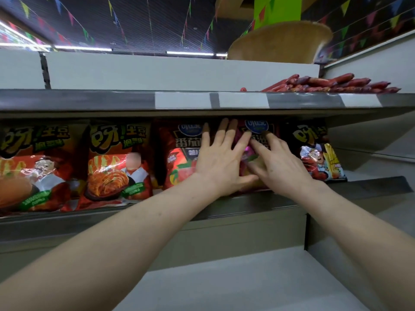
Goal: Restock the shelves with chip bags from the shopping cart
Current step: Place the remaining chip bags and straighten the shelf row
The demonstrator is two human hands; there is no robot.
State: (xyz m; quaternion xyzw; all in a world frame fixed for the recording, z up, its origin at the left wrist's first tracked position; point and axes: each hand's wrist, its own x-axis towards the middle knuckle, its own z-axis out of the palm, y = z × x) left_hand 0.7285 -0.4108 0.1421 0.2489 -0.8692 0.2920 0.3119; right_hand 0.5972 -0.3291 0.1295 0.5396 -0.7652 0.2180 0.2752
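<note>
Head camera is showing me both arms reaching into the middle shelf (pixel 247 204). My left hand (pixel 219 162) is lying flat with its fingers (pixel 224 131) straight and spread, open, pressing partly on the pink chip bag (pixel 258 127) and partly on the red tomato bag (pixel 179 153) just left of it. My right hand (pixel 278 163) is also pressing on the pink bag's front, fingers stretched out and only slightly bent, gripping nothing.

The pink bag is standing toward the right end of the shelf, close to its front edge, between the red bag and a dark bag (pixel 318 153) nearest the right end. I am reading "番茄" on the red bag; the round blue logo on both is too blurred to make out. Toward the left end, two orange bags (pixel 116 162) are reading "呀!土豆".

On the upper shelf's right end, red sausages (pixel 332 85) are lying in a pile. Blank white labels (pixel 183 100) are sitting along its front edge.
</note>
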